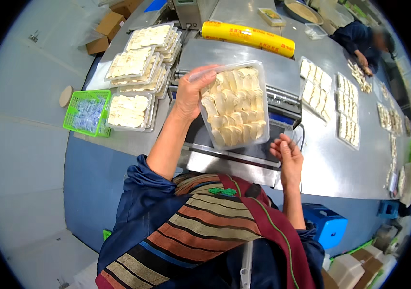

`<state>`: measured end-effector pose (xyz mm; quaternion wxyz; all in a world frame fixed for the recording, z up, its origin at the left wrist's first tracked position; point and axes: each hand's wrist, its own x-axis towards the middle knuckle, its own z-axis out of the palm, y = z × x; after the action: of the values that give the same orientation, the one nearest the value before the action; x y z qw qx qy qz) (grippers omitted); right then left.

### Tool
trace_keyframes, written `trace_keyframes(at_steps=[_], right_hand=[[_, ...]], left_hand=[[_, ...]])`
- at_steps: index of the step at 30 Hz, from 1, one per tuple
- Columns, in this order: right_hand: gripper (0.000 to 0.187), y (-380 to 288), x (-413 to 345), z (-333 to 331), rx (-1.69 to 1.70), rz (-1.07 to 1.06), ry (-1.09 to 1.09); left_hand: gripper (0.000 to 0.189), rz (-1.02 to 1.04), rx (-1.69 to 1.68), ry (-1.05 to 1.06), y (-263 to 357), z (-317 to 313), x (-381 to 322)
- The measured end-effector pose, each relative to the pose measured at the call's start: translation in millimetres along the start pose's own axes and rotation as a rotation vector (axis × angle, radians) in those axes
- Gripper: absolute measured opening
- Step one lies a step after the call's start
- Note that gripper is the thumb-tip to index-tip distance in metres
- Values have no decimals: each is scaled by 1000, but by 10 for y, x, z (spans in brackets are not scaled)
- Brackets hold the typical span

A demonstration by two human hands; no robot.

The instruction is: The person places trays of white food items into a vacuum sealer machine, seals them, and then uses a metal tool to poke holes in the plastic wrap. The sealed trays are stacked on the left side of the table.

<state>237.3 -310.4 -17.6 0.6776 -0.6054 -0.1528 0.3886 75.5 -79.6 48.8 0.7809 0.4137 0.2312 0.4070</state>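
My left hand (195,92) grips the upper left corner of a clear plastic tray (264,108), thumb over the rim. Overlapping pale slices (235,106), which look like sliced mushroom, fill the tray in rows. It is held tilted above the black plate of a film-wrapping machine (198,132). My right hand (287,153) hovers off the tray's lower right corner, apart from it, with its fingers curled. A faint greyish shape shows by its fingertips, too blurred to tell whether the hand holds it.
A yellow film roll (248,39) lies behind the machine. Stacked filled trays (133,63) and a green basket (105,123) of small packets (89,112) stand left. More filled trays (348,108) lie right, where a co-worker (357,41) handles slices. A blue stool (330,227) stands below the table.
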Motion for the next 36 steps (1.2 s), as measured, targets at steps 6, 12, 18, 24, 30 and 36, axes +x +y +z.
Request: trace_keyframes(at_steps=[6,12,18,24,30,36], right_hand=[[29,-41,0,215,136,85,-65],[23,-121,77,430,77,88,-34],[19,-100,172,896,56,94,-181],[30,72,181,1784,-197,61,-534],[31,58,254,1725,-252,186,-465],[31,51,380,877,-326,233,-116]], left_hand=[[31,-330,-358,130,-334,-210,56],[45,-357,-337,155,-262,-514,-339],[47,-482,-208,53,-377,-692,-1458],[36,-234,-201,301,46,-1164,-1886],[25,-89,51,688,432,-1948,-1704],[18,-29,0,736,178,-2663,-1132]])
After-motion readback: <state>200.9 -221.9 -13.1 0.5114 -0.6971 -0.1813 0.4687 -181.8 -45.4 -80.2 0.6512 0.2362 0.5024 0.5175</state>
